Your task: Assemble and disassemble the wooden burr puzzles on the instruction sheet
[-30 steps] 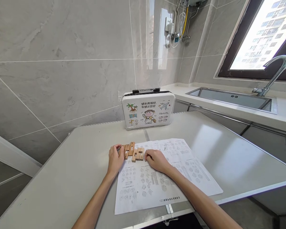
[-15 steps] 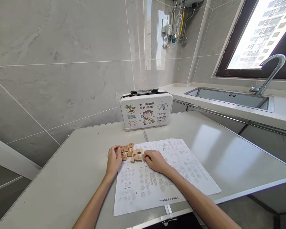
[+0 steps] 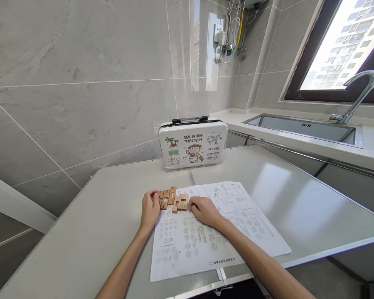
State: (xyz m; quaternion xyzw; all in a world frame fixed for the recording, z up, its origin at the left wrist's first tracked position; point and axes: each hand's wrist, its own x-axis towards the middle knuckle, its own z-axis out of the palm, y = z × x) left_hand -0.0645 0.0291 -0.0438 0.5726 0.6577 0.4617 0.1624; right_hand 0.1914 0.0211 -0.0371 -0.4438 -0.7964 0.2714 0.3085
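Observation:
A row of notched wooden puzzle pieces (image 3: pixel 167 198) lies at the upper left edge of a printed paper sheet (image 3: pixel 202 265), the pieces side by side in a staggered line. My left hand (image 3: pixel 150 208) is at the row's left end, its bent fingers and thumb closed on the end piece and partly covering it. Lighter wooden pieces (image 3: pixel 180 203) with square notches form the right part of the row. Just right of them, my right hand (image 3: pixel 204 209) rests on the paper with its fingers curled in, and nothing shows in it.
A white cartoon-printed case (image 3: pixel 193 145) with a black handle stands upright at the back of the grey folding table (image 3: pixel 112 216). To the right, a counter holds a sink (image 3: pixel 302 128) and a curved faucet (image 3: pixel 358 95). A tiled wall (image 3: pixel 81 116) rises behind the table.
The whole view has shifted very slightly, so things sit a little farther right. My hands and the wooden pieces keep the same places relative to each other.

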